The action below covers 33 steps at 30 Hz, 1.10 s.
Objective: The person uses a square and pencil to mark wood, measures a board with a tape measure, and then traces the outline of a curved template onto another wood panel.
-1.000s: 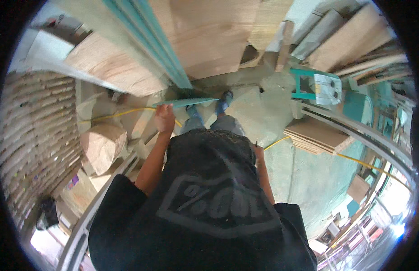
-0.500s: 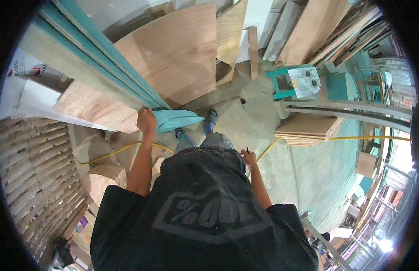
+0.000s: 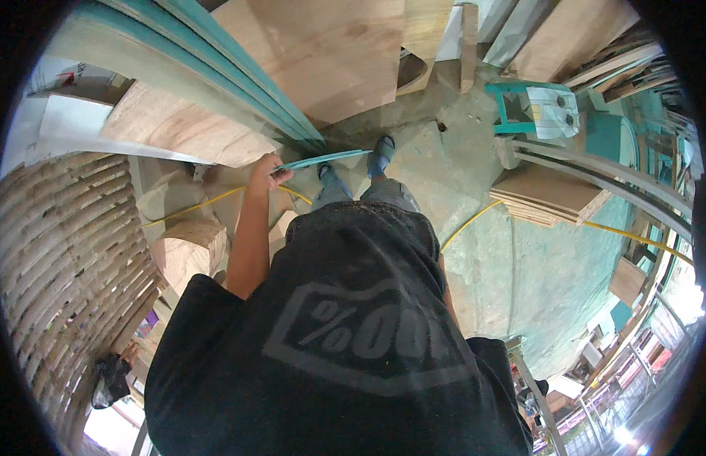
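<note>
My left hand [image 3: 266, 174] is closed on the near end of a thin teal curved board [image 3: 322, 159]. The board shows almost edge-on and stretches right from my fingers, past my feet. Whether it is one piece or several stacked ones, I cannot tell. Just beyond it, tall teal-edged boards [image 3: 239, 83] lean up toward the far left. My right hand is hidden behind my black shirt; only a strip of that forearm shows.
Plywood sheets [image 3: 322, 61] lean at the back. A teal stool [image 3: 531, 110] stands at the right, near stacked brown panels [image 3: 550, 190]. A yellow hose [image 3: 467, 222] crosses the floor. Wooden slats [image 3: 71, 235] line the left, beside a curved plywood piece [image 3: 189, 251].
The teal board has turned from showing its broad face to nearly edge-on, still in my left hand. My right hand has dropped out of sight behind the shirt. The view has shifted.
</note>
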Motion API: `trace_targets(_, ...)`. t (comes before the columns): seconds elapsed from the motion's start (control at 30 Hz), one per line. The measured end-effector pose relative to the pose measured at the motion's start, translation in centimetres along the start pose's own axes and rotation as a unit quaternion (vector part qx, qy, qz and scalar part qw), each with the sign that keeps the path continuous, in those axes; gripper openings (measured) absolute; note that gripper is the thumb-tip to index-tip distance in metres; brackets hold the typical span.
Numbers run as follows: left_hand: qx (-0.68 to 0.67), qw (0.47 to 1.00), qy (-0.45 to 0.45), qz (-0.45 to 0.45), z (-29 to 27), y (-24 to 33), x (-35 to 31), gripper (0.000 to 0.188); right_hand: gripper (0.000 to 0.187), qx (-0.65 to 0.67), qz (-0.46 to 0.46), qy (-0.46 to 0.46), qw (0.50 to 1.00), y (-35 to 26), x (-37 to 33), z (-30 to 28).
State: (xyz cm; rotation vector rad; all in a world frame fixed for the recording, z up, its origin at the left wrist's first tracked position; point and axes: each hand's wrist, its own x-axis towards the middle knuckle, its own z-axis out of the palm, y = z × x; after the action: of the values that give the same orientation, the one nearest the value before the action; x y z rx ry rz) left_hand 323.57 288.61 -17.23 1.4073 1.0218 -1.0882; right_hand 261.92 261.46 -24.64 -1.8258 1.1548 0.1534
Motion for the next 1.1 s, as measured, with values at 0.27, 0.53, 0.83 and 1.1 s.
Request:
trace_targets(0.27, -0.237, 0.971, -0.027, 0.0, -0.9, -8.7, 0.9, 0.031, 0.038, 0.122, 0.243, -0.013, 0.962, -11.3, 3.8, -2.7)
trace_targets(0.53, -0.079, 0.983, 0.025, 0.163, -5.3, -13.7, 0.9, 0.037, 0.036, 0.13, 0.294, -0.038, 0.946, -19.8, 4.9, -5.5)
trace_targets(0.83, -0.291, 0.946, 0.027, 0.139, -8.0, -6.7, -19.1, 0.033, 0.038, 0.068, 0.161, -0.044, 0.984, -12.5, 7.6, -2.6)
trace_targets(1.1, -0.271, 0.952, -0.001, 0.139, -12.0, -6.0, -30.1, 0.045, 0.044, 0.021, 0.118, -0.073, 0.99, -17.4, 9.5, -0.4)
